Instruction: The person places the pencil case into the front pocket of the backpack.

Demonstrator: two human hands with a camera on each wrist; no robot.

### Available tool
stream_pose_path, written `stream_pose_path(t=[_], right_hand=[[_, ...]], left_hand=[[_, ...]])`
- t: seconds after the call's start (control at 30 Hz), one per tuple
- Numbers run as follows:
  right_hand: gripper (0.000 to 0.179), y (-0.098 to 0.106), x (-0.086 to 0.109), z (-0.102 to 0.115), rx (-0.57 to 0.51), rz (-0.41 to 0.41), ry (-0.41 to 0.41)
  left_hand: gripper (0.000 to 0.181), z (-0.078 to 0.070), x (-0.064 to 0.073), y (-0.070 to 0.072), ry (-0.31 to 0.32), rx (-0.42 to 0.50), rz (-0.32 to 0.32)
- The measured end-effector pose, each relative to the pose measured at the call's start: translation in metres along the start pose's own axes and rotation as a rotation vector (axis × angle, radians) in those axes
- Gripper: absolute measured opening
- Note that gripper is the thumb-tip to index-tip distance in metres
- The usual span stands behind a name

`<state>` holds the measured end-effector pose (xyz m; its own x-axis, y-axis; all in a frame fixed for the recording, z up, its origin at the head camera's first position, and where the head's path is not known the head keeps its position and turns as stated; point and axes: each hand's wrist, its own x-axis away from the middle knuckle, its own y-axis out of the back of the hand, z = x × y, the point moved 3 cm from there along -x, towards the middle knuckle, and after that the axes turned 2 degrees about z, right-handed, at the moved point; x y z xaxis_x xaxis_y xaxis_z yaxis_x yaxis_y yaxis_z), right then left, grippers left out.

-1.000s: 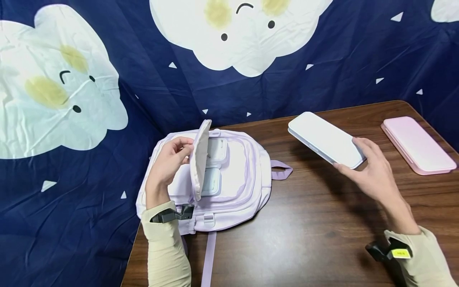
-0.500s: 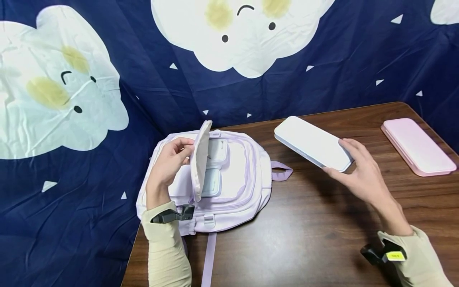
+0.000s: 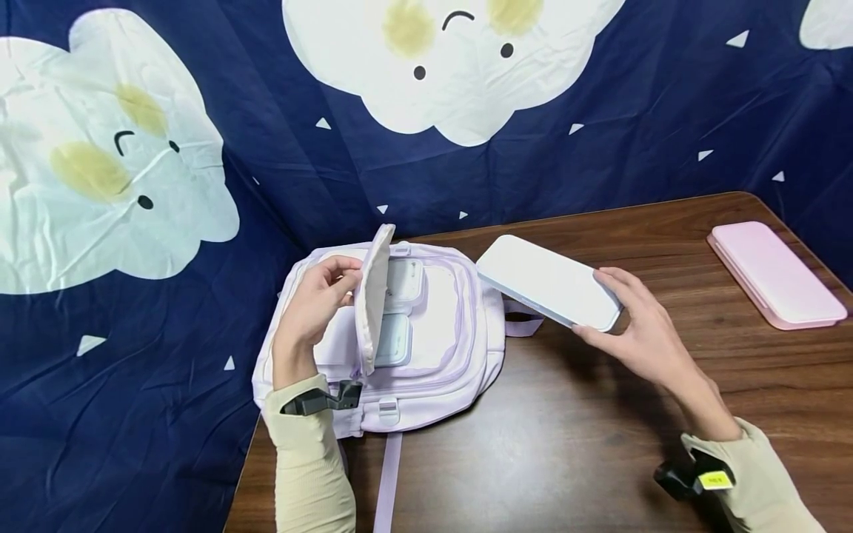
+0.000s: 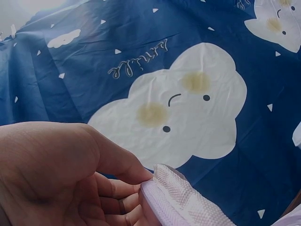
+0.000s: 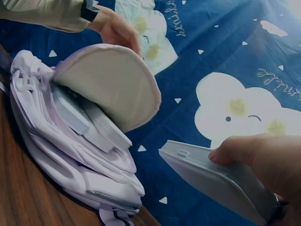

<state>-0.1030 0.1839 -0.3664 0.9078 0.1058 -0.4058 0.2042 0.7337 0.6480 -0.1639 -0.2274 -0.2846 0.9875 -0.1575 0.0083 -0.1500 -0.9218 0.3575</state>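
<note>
A pale lilac backpack [image 3: 483,363] lies on the table. My left hand [image 3: 306,311] pinches the edge of its front pocket flap [image 3: 375,296] between thumb and fingers, keeping it upright; the left wrist view shows the pinched fabric rim [image 4: 181,200]. Inside the pocket sit a clear-lidded box [image 3: 403,280] and a pale blue box [image 3: 395,339], both partly hidden by the flap. My right hand [image 3: 643,329] grips one end of a long white pencil case [image 3: 546,285] with a pale blue underside. The case's far end overlaps the backpack's right edge in the head view, raised above the table.
A pink pencil case [image 3: 776,274] lies at the far right of the wooden table [image 3: 533,459]. One backpack strap [image 3: 389,481] trails toward the front edge. Behind hangs a dark blue cloth [image 3: 266,96] with clouds.
My right hand has carried the white pencil case left and slightly nearer, from over bare table to the backpack's right edge. The left hand and flap stay put.
</note>
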Motion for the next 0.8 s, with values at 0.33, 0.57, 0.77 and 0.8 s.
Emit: stream_pose_path(t=[0.33, 0.57, 0.77, 0.8], right_hand=[[0.079, -0.018, 0.001, 0.011, -0.017, 0.059, 0.028], [0.079, -0.031, 0.004, 0.015, -0.021, 0.1, 0.054], [0.08, -0.041, 0.006, 0.021, -0.028, 0.111, 0.088], [0.08, -0.042, 0.006, 0.022, -0.03, 0.112, 0.094]], left_hand=[[0.022, 0.0, 0.0, -0.001, 0.004, 0.002, 0.002], [0.021, 0.0, -0.001, -0.001, -0.004, -0.001, -0.002], [0.021, -0.001, 0.0, -0.002, -0.006, -0.001, 0.001], [0.021, -0.001, 0.0, -0.002, -0.006, 0.0, 0.002]])
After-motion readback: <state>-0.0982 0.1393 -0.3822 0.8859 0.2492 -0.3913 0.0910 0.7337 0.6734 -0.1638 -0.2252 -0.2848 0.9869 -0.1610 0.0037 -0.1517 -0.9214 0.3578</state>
